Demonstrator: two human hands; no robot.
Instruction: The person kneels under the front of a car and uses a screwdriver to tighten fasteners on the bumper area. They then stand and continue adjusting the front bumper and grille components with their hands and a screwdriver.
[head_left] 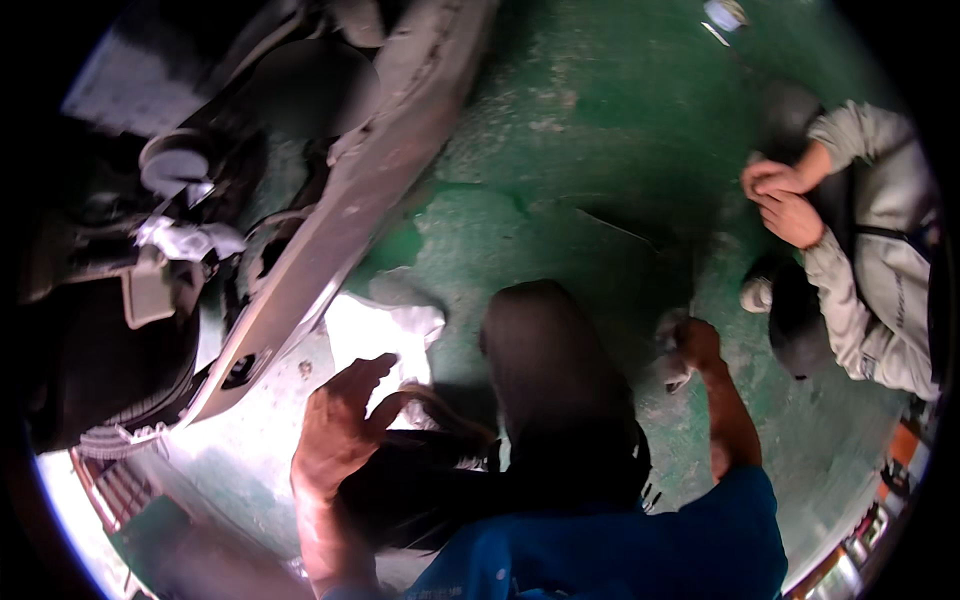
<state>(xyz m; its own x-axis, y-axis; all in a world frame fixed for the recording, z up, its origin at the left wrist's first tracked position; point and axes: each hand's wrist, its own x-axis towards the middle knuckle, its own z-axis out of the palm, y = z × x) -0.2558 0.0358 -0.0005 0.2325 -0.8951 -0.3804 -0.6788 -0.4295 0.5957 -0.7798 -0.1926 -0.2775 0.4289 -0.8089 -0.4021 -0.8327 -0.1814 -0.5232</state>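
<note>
My left hand (340, 428) is raised in front of me, its thumb apart from the fingers, holding nothing. Beyond it, a brightly lit white cloth-like piece (385, 332) lies on the green floor (590, 130), beside my shoe. Out to my right, my right hand (702, 345) is closed on a crumpled grey rag (671, 352), held low over the floor. Motion blurs the rag's outline. My bent knee (550, 330) in dark trousers stands between my hands.
A long metal vehicle beam (370, 180) slants across the left, with dark underbody parts and a crumpled white bundle (190, 238) behind it. A person in a light jacket (885, 250) crouches at right, hands together. Several tools (865, 540) lie at lower right; a thin wire-like strip (615, 226) is on the floor.
</note>
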